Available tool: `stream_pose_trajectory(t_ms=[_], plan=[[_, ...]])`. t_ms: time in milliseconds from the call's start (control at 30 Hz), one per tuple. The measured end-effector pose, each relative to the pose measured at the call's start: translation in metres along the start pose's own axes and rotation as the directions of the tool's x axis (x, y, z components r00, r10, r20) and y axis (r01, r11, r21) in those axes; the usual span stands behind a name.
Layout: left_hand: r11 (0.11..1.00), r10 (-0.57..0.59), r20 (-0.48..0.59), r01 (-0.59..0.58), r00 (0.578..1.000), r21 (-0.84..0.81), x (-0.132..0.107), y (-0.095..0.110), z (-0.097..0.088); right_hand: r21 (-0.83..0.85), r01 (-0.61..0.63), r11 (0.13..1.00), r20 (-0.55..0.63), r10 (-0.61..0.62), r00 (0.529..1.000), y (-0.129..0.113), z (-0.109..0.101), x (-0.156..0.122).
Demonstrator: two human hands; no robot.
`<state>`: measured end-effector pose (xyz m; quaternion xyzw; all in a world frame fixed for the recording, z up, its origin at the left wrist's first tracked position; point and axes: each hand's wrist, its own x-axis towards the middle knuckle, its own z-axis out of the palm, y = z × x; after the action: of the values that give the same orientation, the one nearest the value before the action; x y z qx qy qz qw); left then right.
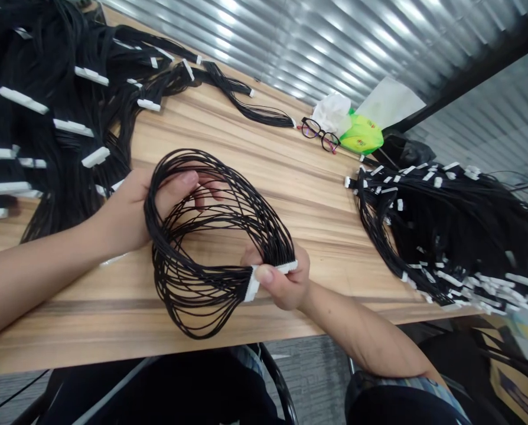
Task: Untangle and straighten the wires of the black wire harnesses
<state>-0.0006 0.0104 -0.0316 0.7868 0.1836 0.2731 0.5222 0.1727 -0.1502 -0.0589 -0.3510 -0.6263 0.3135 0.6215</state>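
Note:
A black wire harness (188,271), bent round into a loop, is held over the near part of the table. Its two white connectors (251,284) come together at the right end of the loop. My right hand (288,280) pinches them, thumb on top. At the loop's left side, my left hand (144,206) reaches through the wires, its thumb inside the loop and its fingers partly hidden behind the strands. The fingers curl around the wires.
A big heap of black harnesses (60,53) with white connectors covers the table's left; another pile (459,230) lies at the right. Glasses (320,136), crumpled tissue (332,112) and a green packet (362,134) sit at the back, before a corrugated metal wall (286,47).

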Motion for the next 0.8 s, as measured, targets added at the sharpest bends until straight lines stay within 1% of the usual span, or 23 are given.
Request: stream_pose_trajectory(t_ms=[100,167,267,333,400,500,567,633,667,733,767,800], plan=[[0.999,0.026,0.050,-0.027,0.998,0.021,0.002,-0.002,0.000,0.000,-0.017,1.000,0.033,0.017,0.999,0.000,-0.001,-0.001],[0.997,0.056,0.070,-0.059,0.996,0.049,0.001,-0.004,0.001,-0.058,-0.039,0.998,0.069,0.043,0.997,0.000,-0.002,-0.001],[0.994,0.089,0.070,-0.093,0.994,0.059,0.000,-0.008,0.002,-0.118,-0.055,0.991,0.115,0.069,0.991,0.000,-0.003,-0.002],[0.996,0.074,0.050,-0.077,0.996,0.043,-0.001,-0.009,0.003,-0.124,-0.048,0.991,0.112,0.062,0.992,0.001,-0.002,-0.002],[0.999,0.027,0.036,-0.028,0.999,0.022,-0.001,-0.009,0.003,-0.121,-0.055,0.991,0.085,0.065,0.994,0.002,-0.002,-0.003],[0.999,-0.042,0.020,0.042,0.999,0.010,0.001,-0.008,0.003,-0.109,-0.104,0.989,0.025,0.107,0.994,0.002,-0.001,-0.004],[0.998,-0.059,0.001,0.059,0.998,-0.021,0.001,-0.006,0.004,-0.100,-0.152,0.983,-0.003,0.152,0.988,0.001,-0.003,-0.004],[0.995,-0.065,-0.036,0.062,0.997,-0.076,0.002,-0.002,0.006,-0.067,-0.170,0.983,-0.002,0.171,0.985,-0.001,-0.006,-0.002],[0.996,-0.031,-0.064,0.025,0.997,-0.091,0.002,0.000,0.007,-0.044,-0.165,0.985,0.005,0.165,0.986,-0.002,-0.008,0.000],[0.988,0.136,-0.095,-0.143,0.986,-0.064,0.001,0.005,0.004,-0.006,-0.131,0.991,0.011,0.131,0.991,-0.004,-0.011,0.003],[0.971,0.241,-0.078,-0.239,0.967,0.024,0.000,0.007,0.002,0.003,-0.107,0.994,0.010,0.107,0.994,-0.005,-0.011,0.004],[0.935,0.332,-0.040,-0.324,0.942,0.141,-0.002,0.008,-0.003,0.003,-0.090,0.996,0.008,0.090,0.996,-0.006,-0.012,0.005]])
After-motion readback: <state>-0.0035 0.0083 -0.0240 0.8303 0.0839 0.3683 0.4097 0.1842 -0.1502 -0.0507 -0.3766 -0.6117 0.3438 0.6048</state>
